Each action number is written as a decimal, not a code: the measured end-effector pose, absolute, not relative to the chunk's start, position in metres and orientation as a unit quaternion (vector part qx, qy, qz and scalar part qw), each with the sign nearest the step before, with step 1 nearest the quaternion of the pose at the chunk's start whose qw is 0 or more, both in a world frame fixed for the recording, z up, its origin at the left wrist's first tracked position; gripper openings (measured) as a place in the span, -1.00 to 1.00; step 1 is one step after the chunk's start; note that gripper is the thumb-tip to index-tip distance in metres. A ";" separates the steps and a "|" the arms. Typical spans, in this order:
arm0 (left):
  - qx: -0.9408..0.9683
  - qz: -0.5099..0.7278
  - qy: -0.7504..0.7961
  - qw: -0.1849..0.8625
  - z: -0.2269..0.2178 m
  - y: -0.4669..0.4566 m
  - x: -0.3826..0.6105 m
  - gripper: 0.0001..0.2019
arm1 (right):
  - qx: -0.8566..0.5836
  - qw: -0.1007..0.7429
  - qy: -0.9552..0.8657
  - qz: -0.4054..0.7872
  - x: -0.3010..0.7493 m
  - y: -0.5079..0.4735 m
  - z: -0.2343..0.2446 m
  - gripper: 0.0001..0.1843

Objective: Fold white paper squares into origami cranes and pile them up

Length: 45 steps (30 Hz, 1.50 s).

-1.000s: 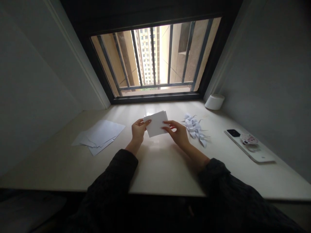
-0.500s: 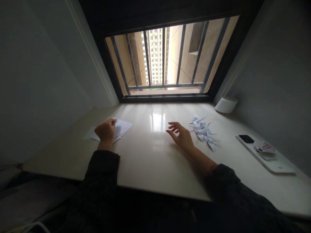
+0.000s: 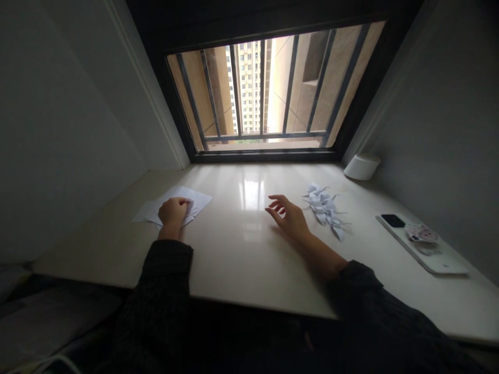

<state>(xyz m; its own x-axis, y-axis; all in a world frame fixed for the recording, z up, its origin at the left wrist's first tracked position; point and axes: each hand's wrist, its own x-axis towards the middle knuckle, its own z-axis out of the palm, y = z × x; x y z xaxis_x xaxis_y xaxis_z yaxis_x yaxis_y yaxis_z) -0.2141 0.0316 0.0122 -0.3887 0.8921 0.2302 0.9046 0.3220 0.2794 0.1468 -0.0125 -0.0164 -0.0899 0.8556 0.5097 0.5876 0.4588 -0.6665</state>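
My left hand (image 3: 172, 211) is closed in a pinch over the white sheets of paper (image 3: 200, 200) on the left of the sill. Whether a sheet is caught between its thumb and fingers cannot be made out. Loosely curved, with thumb and fingertips apart, my right hand (image 3: 287, 215) rests over the middle of the surface and holds nothing. Just to its right lies a cluster of several folded white paper figures (image 3: 323, 205) with thin pointed ends, looking like paper cranes.
A white phone (image 3: 424, 246) with a decorated grip lies at the right. By the window corner stands a white round container (image 3: 362, 167). The barred window (image 3: 259, 93) closes off the back; the pale sill (image 3: 241, 270) has its front edge towards me.
My left hand has shifted slightly right and its pinch has come down towards the paper. My right hand stays nearly still. The view has tilted very slightly.
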 end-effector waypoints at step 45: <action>-0.305 -0.575 -0.422 -0.631 -0.012 0.035 -0.018 -0.78 | -0.480 0.595 -0.526 0.373 0.158 0.006 -0.012 -0.71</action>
<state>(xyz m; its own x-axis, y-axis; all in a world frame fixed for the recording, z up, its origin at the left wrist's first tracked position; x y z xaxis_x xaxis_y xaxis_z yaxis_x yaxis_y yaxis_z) -0.0185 0.0350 -0.0118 -0.0176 0.9832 -0.1819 -0.4692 0.1525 0.8698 0.1581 0.0059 -0.0124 0.1677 0.9489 0.2674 0.0609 0.2608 -0.9635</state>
